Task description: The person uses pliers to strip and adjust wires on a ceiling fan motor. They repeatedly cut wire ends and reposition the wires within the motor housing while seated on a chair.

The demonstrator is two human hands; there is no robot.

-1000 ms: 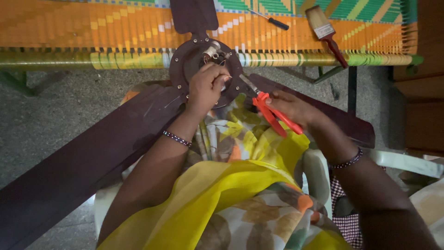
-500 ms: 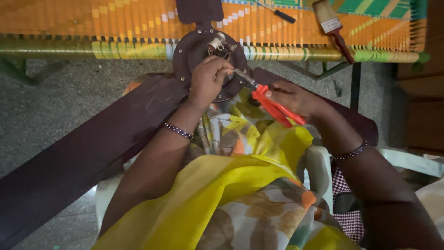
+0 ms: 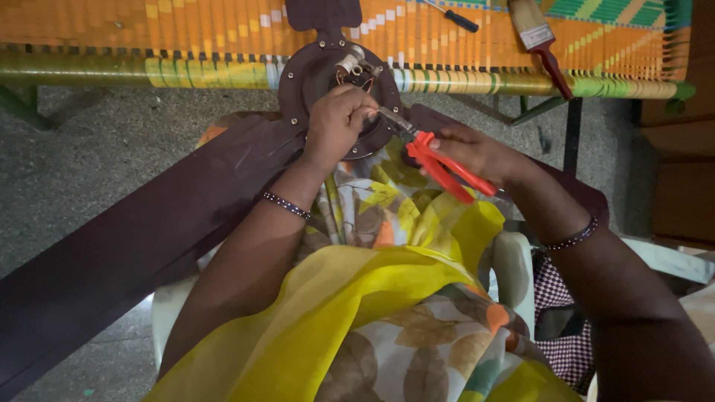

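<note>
Both hands at the round dark-brown metal fan hub (image 3: 313, 74).
The left hand (image 3: 337, 123) is curled on the hub's centre, perhaps pinching a wire; the right hand (image 3: 477, 152) clasps red-handled metal pliers (image 3: 432, 158), nose at the left fingertips.

Grey speckled stone floor (image 3: 112, 141) fills the left; an orange-and-green woven cot (image 3: 186, 33) spans the top; wooden furniture (image 3: 681, 156) stands at right.

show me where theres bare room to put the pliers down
Free: woven cot top left of the fan hub, and between the screwdriver and paintbrush. Crowded: the hub, where the left hand and right hand with pliers meet.
</note>
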